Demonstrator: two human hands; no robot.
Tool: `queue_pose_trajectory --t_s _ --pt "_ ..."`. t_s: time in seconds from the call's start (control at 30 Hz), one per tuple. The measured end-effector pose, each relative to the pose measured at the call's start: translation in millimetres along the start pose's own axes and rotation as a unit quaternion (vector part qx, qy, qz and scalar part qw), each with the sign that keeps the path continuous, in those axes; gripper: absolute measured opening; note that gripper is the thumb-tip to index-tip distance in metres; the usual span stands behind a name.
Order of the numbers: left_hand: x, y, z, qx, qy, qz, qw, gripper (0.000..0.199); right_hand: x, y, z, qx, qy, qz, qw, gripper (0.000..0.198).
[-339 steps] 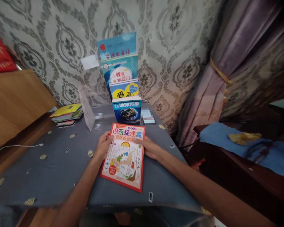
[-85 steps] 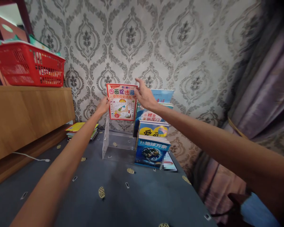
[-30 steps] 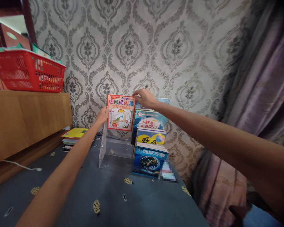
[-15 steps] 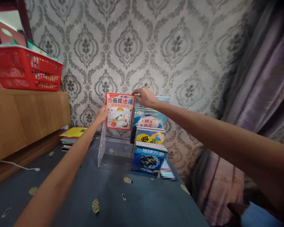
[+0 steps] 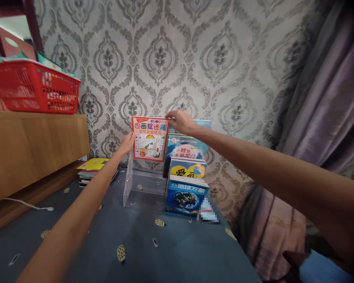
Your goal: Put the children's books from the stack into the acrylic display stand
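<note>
A red-bordered picture book (image 5: 150,146) stands upright at the back of a clear acrylic book rack (image 5: 129,184), facing me. My left hand (image 5: 126,144) grips the book's left edge, its fingers partly hidden behind the cover. At the top right corner, my right hand (image 5: 181,121) pinches the book, fingers closed. To the right, the rack's other side holds several books in tiers: a teal book (image 5: 184,148), a yellow and blue book (image 5: 187,169) and, in front, a dark blue earth book (image 5: 185,199).
Left of the rack, a stack of books (image 5: 94,169) lies beside a wooden cabinet (image 5: 38,149) bearing a red basket (image 5: 56,89). A white cable (image 5: 32,205) runs over the dark patterned cloth (image 5: 138,255). Curtains (image 5: 295,184) hang at right; patterned wallpaper (image 5: 159,51) is behind.
Both hands keep their hold on the red-bordered book, which has barely moved. The view has shifted slightly, so the basket and cabinet appear a little further right.
</note>
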State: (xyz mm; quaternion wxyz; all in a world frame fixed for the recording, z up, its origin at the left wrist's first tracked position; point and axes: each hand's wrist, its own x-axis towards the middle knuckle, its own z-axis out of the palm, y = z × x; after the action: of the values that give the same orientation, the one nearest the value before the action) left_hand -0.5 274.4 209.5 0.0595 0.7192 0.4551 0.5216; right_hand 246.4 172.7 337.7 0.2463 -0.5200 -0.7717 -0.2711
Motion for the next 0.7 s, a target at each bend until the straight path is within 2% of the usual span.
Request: queue_pose_trajectory --t_s 0.13,0.33,0.5,0.7 --pt "3 -4 1 -0.011 -0.016 0.001 1.0 0.016 4 0 4 -0.032 -0.007 0.009 0.999 0.037" --pt "12 -12 6 -0.015 -0.005 -0.021 1.0 0.014 17 -1 13 -0.062 -0.016 0.038 0.997 0.042" --pt "19 -18 11 -0.018 -0.003 -0.031 0.999 0.014 28 -1 20 -0.063 -0.04 0.037 0.996 0.038" --pt "30 -20 20 -0.026 -0.022 -0.025 0.999 0.017 37 7 26 -0.059 -0.029 0.051 0.997 0.034"
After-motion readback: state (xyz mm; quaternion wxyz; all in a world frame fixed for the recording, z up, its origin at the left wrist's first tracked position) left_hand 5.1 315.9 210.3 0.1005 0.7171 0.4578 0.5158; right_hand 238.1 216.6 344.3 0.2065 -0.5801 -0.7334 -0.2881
